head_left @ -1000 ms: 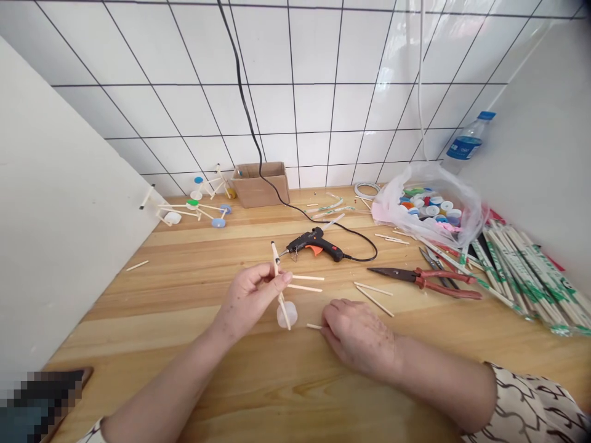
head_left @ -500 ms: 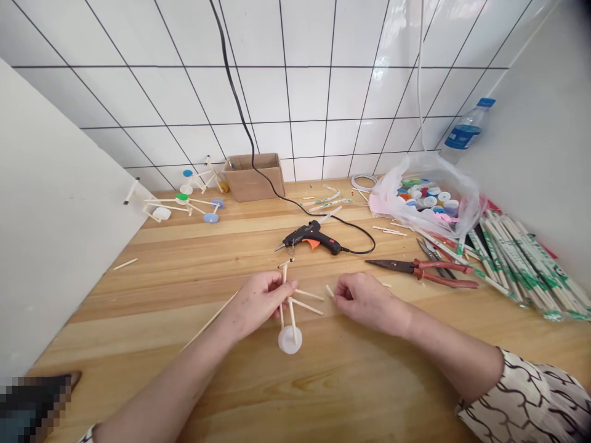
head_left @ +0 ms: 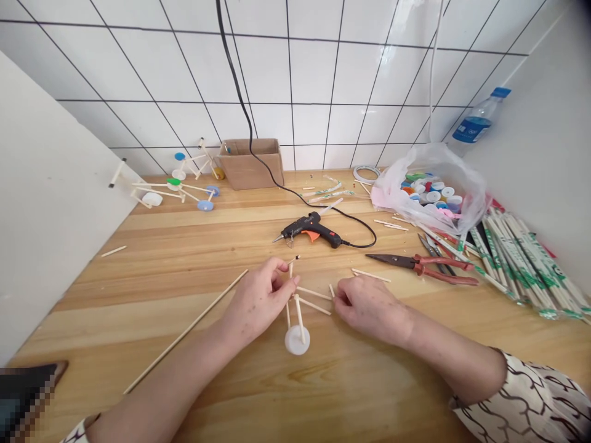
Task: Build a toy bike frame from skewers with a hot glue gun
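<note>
My left hand (head_left: 261, 296) pinches a small frame of wooden sticks (head_left: 300, 317) between thumb and fingers. A white bottle cap (head_left: 297, 340) is fixed at its near end, and a short crosspiece with a dark tip shows at its far end. Two thin sticks (head_left: 314, 305) jut from the frame to the right. Between the closed fingers of my right hand (head_left: 369, 307) is a short stick piece (head_left: 331, 291), held right by the tips of those two sticks; whether they touch I cannot tell. Beyond the frame lies a black glue gun (head_left: 314, 229), nozzle to the left.
Stick-and-cap models (head_left: 175, 184) stand at the left back beside a cardboard box (head_left: 252, 165). Pliers (head_left: 420, 264), a bag of bottle caps (head_left: 431, 191) and wrapped chopsticks (head_left: 530, 264) lie right. A long stick (head_left: 184, 332) lies by my left forearm. A bottle (head_left: 480, 123) stands behind.
The gap between the stick piece in my right hand and the frame's jutting sticks has narrowed. My left hand still holds the frame, slightly further right in view. The camera view has shifted a little.
</note>
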Demonstrator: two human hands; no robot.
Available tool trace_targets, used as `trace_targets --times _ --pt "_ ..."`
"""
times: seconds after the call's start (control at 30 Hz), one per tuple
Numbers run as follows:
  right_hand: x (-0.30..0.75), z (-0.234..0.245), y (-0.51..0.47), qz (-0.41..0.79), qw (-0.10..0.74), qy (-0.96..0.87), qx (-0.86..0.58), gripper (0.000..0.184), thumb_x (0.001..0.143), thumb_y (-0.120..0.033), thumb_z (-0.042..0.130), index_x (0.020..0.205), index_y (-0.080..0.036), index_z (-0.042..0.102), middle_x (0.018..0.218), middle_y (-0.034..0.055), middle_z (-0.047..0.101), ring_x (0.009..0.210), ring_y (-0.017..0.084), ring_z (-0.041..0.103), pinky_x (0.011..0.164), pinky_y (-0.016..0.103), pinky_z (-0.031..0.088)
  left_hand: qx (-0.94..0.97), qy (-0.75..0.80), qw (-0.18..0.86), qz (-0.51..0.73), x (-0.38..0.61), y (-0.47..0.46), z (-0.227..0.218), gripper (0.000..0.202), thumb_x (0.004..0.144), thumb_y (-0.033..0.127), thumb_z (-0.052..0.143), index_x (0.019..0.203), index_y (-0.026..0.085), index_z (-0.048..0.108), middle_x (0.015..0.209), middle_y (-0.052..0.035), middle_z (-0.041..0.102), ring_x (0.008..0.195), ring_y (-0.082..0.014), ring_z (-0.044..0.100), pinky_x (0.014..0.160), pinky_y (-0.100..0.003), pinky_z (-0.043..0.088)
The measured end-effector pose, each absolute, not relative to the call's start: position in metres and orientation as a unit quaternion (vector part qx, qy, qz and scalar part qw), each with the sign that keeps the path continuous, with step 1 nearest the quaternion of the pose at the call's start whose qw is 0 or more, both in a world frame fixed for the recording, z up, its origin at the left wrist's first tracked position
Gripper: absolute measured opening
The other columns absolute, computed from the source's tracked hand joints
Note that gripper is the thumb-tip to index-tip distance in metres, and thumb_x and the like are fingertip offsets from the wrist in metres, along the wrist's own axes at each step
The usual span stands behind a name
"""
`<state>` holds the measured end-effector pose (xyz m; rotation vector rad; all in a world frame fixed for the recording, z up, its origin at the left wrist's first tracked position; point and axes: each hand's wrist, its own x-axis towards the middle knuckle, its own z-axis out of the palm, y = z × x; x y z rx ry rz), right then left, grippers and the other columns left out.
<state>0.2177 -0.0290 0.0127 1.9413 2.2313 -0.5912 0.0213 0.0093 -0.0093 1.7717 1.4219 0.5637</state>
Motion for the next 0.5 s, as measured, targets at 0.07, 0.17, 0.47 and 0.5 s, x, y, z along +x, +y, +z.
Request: trace_targets --times 0.07,0.17,0.47,0.5 --pt "0.2179 0.0127 -0.0293 -0.207 0.066 0.734 0.643 0.024 0.079 -0.020 0.048 0.063 -0.020 0.066 0.063 0.0079 0.067 0.061 0.021 0.060 0.054 0.029 0.029 0.697 0.558 0.387 0.230 0.0226 0.0074 -0.0081 0.023 0.079 0.042 0.056 0.089 0.021 0.054 0.049 0.0085 0.047 0.045 -0.0118 0.041 0.048 -0.023 0.029" --pt "0.2181 0.0131 -0.0291 -0.222 0.068 0.732 0.641 0.024 0.079 -0.020 0.050 0.061 -0.020 0.065 0.061 0.0067 0.067 0.059 0.019 0.059 0.054 0.028 0.029 0.692 0.563 0.386 0.236 0.0249 0.0045 -0.0037 0.020 0.078 0.038 0.056 0.089 0.021 0.053 0.048 0.0096 0.047 0.043 -0.0116 0.042 0.049 -0.024 0.030" --pt "0.2165 0.0214 -0.0276 -0.246 0.096 0.730 0.630 0.023 0.079 -0.020 0.045 0.062 -0.019 0.060 0.061 0.0025 0.063 0.058 0.015 0.053 0.054 0.026 0.028 0.699 0.564 0.373 0.232 0.0275 0.0000 -0.0067 0.019 0.081 0.036 0.054 0.093 0.021 0.050 0.051 0.0088 0.052 0.046 -0.0126 0.048 0.051 -0.025 0.034" --pt "0.2167 0.0217 -0.0275 -0.248 0.097 0.731 0.628 0.022 0.079 -0.021 0.045 0.062 -0.019 0.059 0.061 0.0021 0.062 0.057 0.015 0.051 0.054 0.026 0.028 0.699 0.563 0.375 0.233 0.0271 -0.0001 -0.0080 0.020 0.081 0.036 0.054 0.094 0.021 0.049 0.052 0.0085 0.053 0.046 -0.0129 0.049 0.051 -0.025 0.034"
